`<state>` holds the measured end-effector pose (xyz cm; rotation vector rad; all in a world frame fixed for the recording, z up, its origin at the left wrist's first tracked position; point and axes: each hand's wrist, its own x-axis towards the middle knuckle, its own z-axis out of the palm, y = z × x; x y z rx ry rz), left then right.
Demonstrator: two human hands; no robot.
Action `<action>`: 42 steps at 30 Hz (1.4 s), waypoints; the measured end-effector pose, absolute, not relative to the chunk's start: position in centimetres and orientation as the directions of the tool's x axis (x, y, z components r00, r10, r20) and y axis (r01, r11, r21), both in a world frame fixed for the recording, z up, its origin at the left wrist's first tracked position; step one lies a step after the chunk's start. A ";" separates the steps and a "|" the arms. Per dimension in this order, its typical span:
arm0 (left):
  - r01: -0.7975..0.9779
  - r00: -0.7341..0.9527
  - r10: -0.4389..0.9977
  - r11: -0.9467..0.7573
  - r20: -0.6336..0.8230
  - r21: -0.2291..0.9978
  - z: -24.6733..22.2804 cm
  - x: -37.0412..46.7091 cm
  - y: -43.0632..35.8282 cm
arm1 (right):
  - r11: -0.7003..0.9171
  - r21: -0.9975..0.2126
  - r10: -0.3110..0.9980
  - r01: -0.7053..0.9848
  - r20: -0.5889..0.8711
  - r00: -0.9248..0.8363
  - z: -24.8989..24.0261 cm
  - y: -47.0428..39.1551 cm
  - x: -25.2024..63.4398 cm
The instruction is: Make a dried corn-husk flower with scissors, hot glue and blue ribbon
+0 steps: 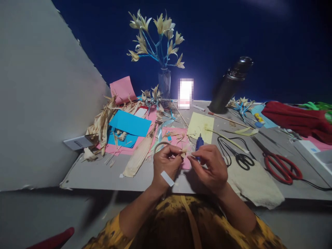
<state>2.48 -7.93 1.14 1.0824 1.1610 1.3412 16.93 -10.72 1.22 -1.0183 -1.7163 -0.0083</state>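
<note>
My left hand is closed over the near edge of the table, pinching a small piece of dried husk between thumb and fingertips. Close beside it, my right hand has thumb and fingers pressed together; whatever they hold is too small to make out. A blue glue gun with a dark pointed nozzle lies just beyond my right hand, partly hidden by it. Under both hands is a pink sheet strewn with husk scraps. A long pale husk rests to the left.
Black-handled scissors and large red-handled scissors lie at right, near a beige cloth. Behind stand a glass vase of husk flowers and a dark flask. Blue paper and heaped husks occupy the left.
</note>
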 end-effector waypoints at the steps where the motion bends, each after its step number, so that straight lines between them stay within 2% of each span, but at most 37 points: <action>1: -0.101 -0.098 0.993 -0.074 0.064 0.992 1.0 2.4 -7.9 | 0.626 -0.482 0.622 0.613 0.783 -0.018 1.2 -10.7 16.9; 3: -0.056 -0.112 0.985 -0.141 0.134 0.988 0.8 2.4 -8.0 | 0.622 -0.509 0.636 0.595 0.772 -0.004 1.0 -10.7 16.9; 6: -0.020 -0.102 0.985 -0.139 0.136 0.990 0.7 2.4 -8.0 | 0.636 -0.482 0.634 0.602 0.771 -0.052 0.6 -11.0 16.9; 11: -0.027 -0.057 0.998 -0.043 0.041 0.999 0.7 2.4 -8.1 | 0.639 -0.402 0.613 0.655 0.781 -0.118 0.1 -11.2 16.9; 14: -0.101 -0.006 0.997 0.078 -0.079 0.992 0.8 2.4 -8.1 | 0.632 -0.397 0.613 0.666 0.781 -0.116 0.1 -11.0 16.9; 16: -0.141 -0.008 0.995 0.099 -0.101 0.985 0.9 2.6 -8.2 | 0.628 -0.405 0.618 0.665 0.779 -0.110 0.1 -10.9 16.9; 27: -0.170 -0.062 0.994 -0.098 0.089 0.980 0.2 2.9 -8.5 | 0.639 -0.433 0.613 0.636 0.786 -0.082 0.9 -11.3 17.3; 35: -0.319 -0.010 0.998 0.057 -0.064 0.946 -0.9 3.4 -8.3 | 0.665 -0.420 0.595 0.618 0.798 -0.098 0.6 -11.2 17.6; 39: -0.295 -0.049 0.997 0.046 -0.063 0.954 -1.0 3.4 -8.1 | 0.672 -0.426 0.591 0.606 0.801 -0.092 0.6 -11.3 17.7; 42: -0.214 -0.102 0.995 -0.043 0.022 0.976 -1.0 3.2 -7.8 | 0.643 -0.457 0.608 0.614 0.792 -0.047 0.5 -11.2 18.2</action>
